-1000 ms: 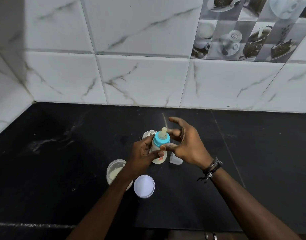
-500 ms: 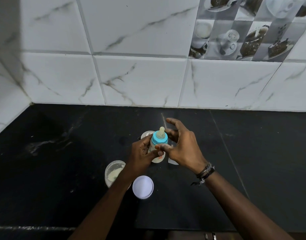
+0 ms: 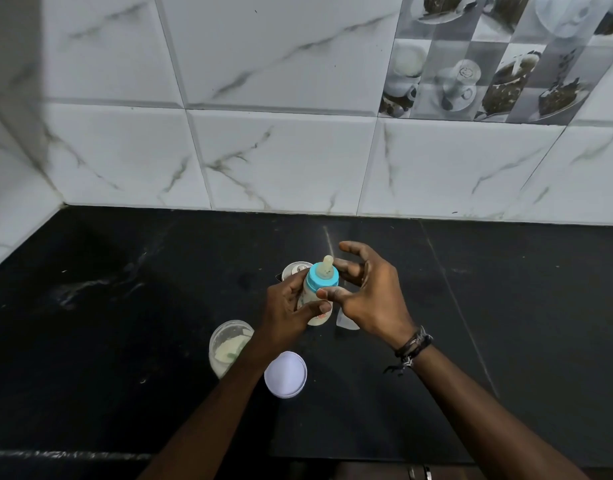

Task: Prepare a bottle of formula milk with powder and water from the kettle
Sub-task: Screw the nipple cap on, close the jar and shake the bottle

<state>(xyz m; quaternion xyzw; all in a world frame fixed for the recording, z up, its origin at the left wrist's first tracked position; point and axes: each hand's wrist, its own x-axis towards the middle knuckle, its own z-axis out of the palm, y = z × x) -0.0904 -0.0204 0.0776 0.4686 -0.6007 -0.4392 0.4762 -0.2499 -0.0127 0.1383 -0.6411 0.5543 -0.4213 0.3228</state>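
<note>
- Holding the bottle (image 3: 315, 303) upright above the counter (image 3: 505, 323), the left hand (image 3: 287, 313) wraps its body; milky fill inside.
- Right hand (image 3: 370, 299): thumb and fingers spread around the blue collar (image 3: 321, 279), thumb tip touching it, not clamped.
- Judgement: small, light, stiff plastic; likely smooth, perhaps slippery if wet. Teat (image 3: 327, 265) soft, so avoid it.
- Best hold: body for support, collar for twisting.
- Open powder tub (image 3: 225, 348) near left, lid (image 3: 285, 374) beside.
</note>
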